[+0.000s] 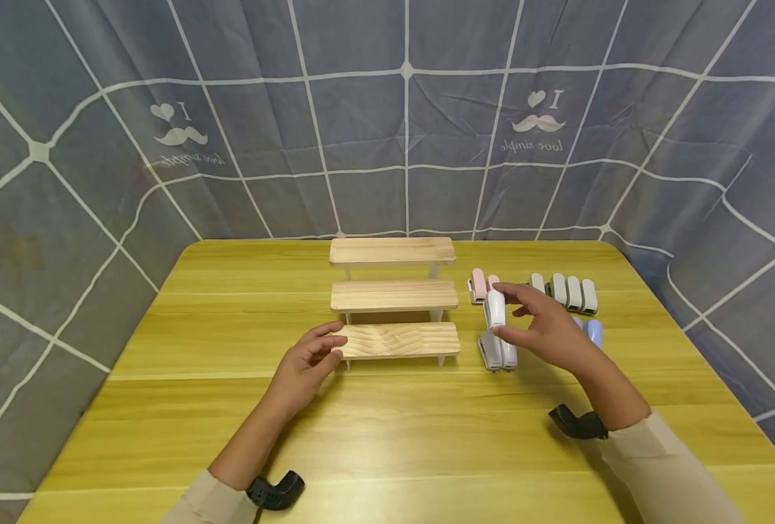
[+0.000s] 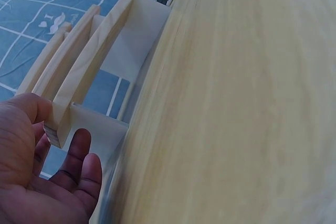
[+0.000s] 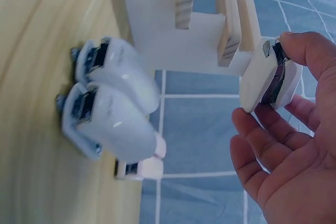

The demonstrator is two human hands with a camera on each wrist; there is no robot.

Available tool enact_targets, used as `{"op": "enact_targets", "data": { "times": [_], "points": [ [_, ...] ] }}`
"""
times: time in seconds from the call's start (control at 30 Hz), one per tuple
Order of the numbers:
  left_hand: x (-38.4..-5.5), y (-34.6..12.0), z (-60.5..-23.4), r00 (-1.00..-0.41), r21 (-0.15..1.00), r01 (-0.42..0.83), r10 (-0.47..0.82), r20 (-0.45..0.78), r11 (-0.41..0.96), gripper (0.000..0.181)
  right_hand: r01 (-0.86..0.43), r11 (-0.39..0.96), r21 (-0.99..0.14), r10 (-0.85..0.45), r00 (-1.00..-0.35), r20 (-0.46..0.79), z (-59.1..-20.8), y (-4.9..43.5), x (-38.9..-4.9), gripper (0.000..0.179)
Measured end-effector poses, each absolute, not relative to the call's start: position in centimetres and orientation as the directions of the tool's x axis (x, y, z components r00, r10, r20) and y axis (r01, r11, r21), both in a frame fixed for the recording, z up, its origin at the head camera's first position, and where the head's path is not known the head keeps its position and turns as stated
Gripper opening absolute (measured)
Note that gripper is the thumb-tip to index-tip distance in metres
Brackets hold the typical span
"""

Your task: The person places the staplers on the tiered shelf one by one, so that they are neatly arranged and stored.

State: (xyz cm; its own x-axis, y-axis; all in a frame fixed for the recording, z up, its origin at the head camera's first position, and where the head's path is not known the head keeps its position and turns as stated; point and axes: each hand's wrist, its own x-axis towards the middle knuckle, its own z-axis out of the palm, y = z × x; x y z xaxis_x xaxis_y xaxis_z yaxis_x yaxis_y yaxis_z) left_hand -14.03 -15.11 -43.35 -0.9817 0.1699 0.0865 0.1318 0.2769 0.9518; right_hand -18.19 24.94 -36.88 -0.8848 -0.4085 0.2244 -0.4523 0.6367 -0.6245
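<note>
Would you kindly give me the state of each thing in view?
Left grip: on the lowest tier's left end
Right grip: pinching a white stapler
White stapler: held up
Other white staplers: resting side by side
Wooden stand: upright
Pink staplers: one partly hidden
Grey staplers: in a row
Blue staplers: partly hidden
Curtain: hanging, creased

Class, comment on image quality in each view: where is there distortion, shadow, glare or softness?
Head view: lines on the curtain bow, and a soft shadow lies beside the right sleeve; left wrist view: the tabletop grain looks soft; right wrist view: small glints on the two pale staplers on the table.
</note>
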Motion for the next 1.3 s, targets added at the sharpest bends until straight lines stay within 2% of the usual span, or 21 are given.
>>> {"op": "enact_targets", "data": {
  "times": [0.17,0.47,0.67,0.87,1.3],
  "points": [
    [-13.6,-14.8,-42.2,-0.983,0.951,0.127,0.166,0.082,0.282,0.025,-0.467,0.626,-0.624,-0.424,-0.876,0.23,-36.2,24.1,-18.4,0.068],
    [-14.3,-15.3,-43.9,-0.977,0.949,0.168,0.171,0.125,0.266,0.024,-0.488,0.586,-0.647,-0.434,-0.863,0.258,-35.4,22.5,-19.1,0.066],
    [-13.9,-15.1,-43.3,-0.977,0.94,0.176,0.17,0.131,0.291,0.024,-0.479,0.542,-0.69,-0.444,-0.861,0.249,-34.9,21.1,-19.6,0.066],
    [-13.8,-15.0,-42.9,-0.982,0.941,0.148,0.158,0.103,0.304,0.023,-0.541,0.528,-0.655,-0.476,-0.827,0.299,-34.8,19.6,-20.2,0.067],
    [-14.2,-15.6,-44.0,-0.974,0.946,0.188,0.175,0.144,0.263,0.023,-0.606,0.483,-0.632,-0.526,-0.778,0.344,-33.7,16.5,-21.5,0.067]
  ]
}}
